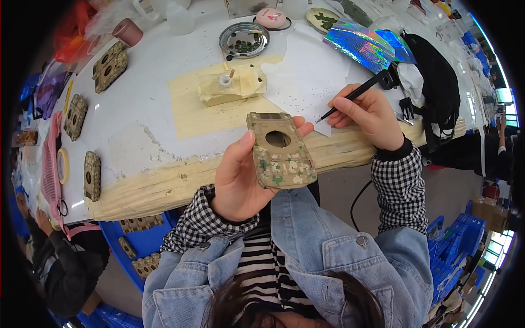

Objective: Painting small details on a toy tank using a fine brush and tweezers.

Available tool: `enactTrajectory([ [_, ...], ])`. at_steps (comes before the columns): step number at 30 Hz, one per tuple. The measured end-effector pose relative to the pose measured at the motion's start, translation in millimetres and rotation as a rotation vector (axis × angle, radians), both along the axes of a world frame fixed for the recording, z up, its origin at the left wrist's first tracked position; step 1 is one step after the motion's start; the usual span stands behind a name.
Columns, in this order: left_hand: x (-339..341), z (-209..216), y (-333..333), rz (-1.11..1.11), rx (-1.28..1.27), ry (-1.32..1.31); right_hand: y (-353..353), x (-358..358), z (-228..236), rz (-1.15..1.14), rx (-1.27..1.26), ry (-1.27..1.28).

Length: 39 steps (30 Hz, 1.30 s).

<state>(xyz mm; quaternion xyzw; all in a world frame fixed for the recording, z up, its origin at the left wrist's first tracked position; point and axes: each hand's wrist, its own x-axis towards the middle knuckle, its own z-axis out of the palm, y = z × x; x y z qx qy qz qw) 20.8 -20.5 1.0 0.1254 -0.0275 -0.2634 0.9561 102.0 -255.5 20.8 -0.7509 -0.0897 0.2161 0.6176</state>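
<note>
We see a white table (145, 82), whose front edge carries a wrinkled yellowish covering (147, 186). Below it is a grey floor (342, 205); blue crates (465, 238) stand at the right, and another person (71, 268) in dark clothes is at the lower left.

We count one camouflage hull (281, 156) in the left hand (238, 188), which grips it between thumb and fingers, tilted, in front of the chest and over the table's front edge. The hull has one round opening. The right hand (372, 115) pinches one black pointed tool (358, 90), and its tip is just beside the hull, over a white paper (295, 76) with many small dark specks.

Three similar hulls (75, 117) lie along the table's left side, well apart from the hands. More of them are in a blue tray (150, 239) below, but we cannot count these surely. We find also one round metal dish (244, 39) with dark green pieces, one taped block (232, 95) bearing one small white cup (225, 81), and one tape roll (63, 165).
</note>
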Motion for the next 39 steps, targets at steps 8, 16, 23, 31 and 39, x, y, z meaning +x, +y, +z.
enactTrajectory([
  [8,-1.6,2.6,-2.8,0.053,0.055,0.061,0.6,-0.1,-0.4,0.004,-0.007,-0.005],
  [16,-0.4,-0.9,0.6,0.009,0.003,0.001,0.5,-0.2,-0.4,0.000,-0.006,-0.007],
  [23,-0.4,-1.4,0.7,0.012,-0.003,0.002,0.8,0.0,-0.1,-0.008,-0.001,-0.013],
  [31,-2.4,1.4,-2.9,0.061,0.026,0.070,0.0,-1.4,1.4,-0.062,0.024,-0.046],
  [39,-4.5,2.0,2.7,0.001,-0.099,0.135,24.0,-28.2,48.7,-0.073,0.140,-0.253],
])
